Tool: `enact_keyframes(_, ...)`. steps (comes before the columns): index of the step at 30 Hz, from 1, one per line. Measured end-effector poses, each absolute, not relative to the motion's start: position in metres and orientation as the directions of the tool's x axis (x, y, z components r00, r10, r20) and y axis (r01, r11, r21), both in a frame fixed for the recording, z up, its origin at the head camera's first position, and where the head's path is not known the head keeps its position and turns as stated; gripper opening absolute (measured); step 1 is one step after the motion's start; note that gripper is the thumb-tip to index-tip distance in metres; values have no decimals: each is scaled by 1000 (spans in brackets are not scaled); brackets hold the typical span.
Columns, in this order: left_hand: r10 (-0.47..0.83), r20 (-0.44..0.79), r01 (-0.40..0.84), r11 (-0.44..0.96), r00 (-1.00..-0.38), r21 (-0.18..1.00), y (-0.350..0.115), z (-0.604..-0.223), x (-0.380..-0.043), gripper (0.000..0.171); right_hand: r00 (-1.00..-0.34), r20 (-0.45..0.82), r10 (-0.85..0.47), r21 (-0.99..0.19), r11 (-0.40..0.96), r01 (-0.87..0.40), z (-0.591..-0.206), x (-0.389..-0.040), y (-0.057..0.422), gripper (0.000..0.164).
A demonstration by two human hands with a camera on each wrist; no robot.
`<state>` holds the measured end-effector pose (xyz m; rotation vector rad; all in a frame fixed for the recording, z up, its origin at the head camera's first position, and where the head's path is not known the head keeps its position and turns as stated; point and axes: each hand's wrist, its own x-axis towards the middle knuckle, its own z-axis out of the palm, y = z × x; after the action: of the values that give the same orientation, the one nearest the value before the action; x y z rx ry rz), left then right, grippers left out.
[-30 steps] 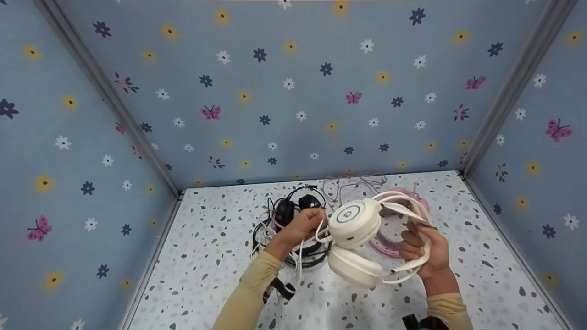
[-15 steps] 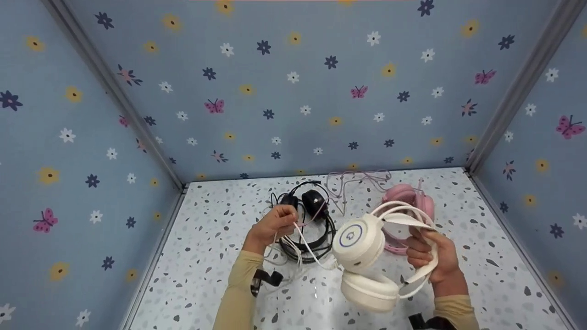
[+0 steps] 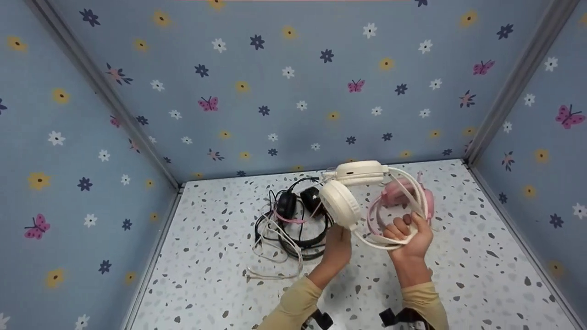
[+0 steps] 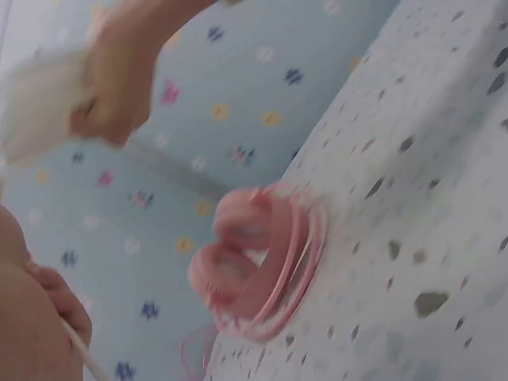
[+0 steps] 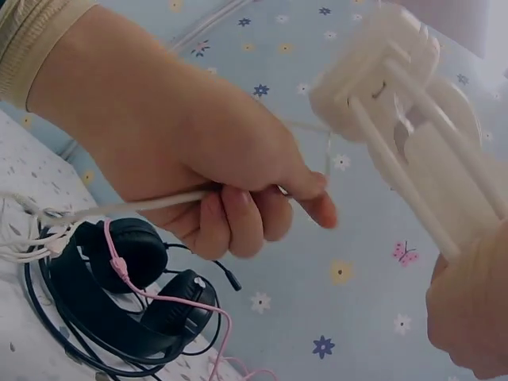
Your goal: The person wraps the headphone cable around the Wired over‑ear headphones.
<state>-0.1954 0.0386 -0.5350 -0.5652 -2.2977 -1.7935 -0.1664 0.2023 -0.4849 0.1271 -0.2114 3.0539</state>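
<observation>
Two hands with fingers curled: those of the right hand [image 3: 410, 238] round the headband [image 5: 448, 175] of the white headset [image 3: 339, 201], above the surface [image 3: 206, 247], those of the left hand [image 3: 338, 250] round the white cable [image 5: 143, 205], just below an earcup probably free to swing in a loose hold. Farther out, left of the left fingers, slack of that white cable over the black headset [image 3: 286, 205] near the pink cord [image 5: 190, 302], likely to snag if tugged hard. Beyond the right fingers, the pink headset [image 3: 393, 196], at risk of a bump from any dip.
</observation>
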Motion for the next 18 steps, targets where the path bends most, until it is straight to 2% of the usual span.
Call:
enact_keyframes(3, 306, 269, 404, 597, -913, 693, 43, -523, -178, 29, -962, 21, 271, -231, -935, -268, -480, -169, 197, 26)
enact_keyframes(6, 442, 220, 493, 790, -870, 365, 39, -506, -162, 25, -895, 69, 441, -419, -801, -427, -478, -170, 197, 23)
enact_keyframes(8, 520, 198, 552, 813, -831, 185, 30, -493, -153, 23, -851, 144, 505, -551, -674, -493, -478, -171, 198, 18)
enact_keyframes(11, 619, 168, 634, 771, -768, 56, 14, -472, -148, 23, -816, 252, 520, -705, -479, -523, -479, -170, 202, 7)
enact_keyframes(15, 740, 104, 746, 665, -664, 29, -6, -442, -154, 24, -840, 360, 406, -803, -324, -500, -480, -167, 206, 9)
enact_keyframes(18, 810, 60, 812, 581, -584, 51, -18, -421, -168, 24, -870, 395, 295, -832, -286, -475, -478, -167, 208, 18)
